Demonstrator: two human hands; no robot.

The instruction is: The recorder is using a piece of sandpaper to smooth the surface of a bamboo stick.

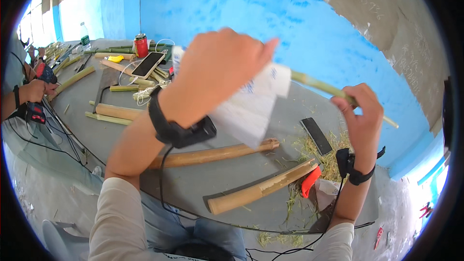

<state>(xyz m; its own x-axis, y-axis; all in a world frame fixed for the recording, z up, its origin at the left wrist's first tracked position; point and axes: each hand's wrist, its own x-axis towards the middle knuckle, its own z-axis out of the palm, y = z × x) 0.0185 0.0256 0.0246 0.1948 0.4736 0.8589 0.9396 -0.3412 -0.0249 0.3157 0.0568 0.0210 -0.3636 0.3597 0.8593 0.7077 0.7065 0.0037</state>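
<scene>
My left hand (pixel 217 70) is raised over the table, closed round a white sheet with blue print (pixel 251 108) that looks like the back of sandpaper. Its fingertips are hidden. A thin green bamboo stick (pixel 314 83) comes out of the sheet's right side and slants down to the right. Near its free end, my right hand (pixel 365 108) grips the stick between thumb and fingers. Below lie two split bamboo lengths, one under the sheet (pixel 217 154) and one closer to me (pixel 263 186). An orange-red curved piece (pixel 311 182) rests beside the nearer one.
A dark phone (pixel 316 136) lies by green shavings (pixel 333 152) on the grey table (pixel 188 191). Further left are a lit phone (pixel 149 65), bamboo pieces (pixel 121 111), a red can (pixel 141 45) and a bottle (pixel 85 36). At far left a co-worker's hand (pixel 36 91) holds a power drill (pixel 36 112).
</scene>
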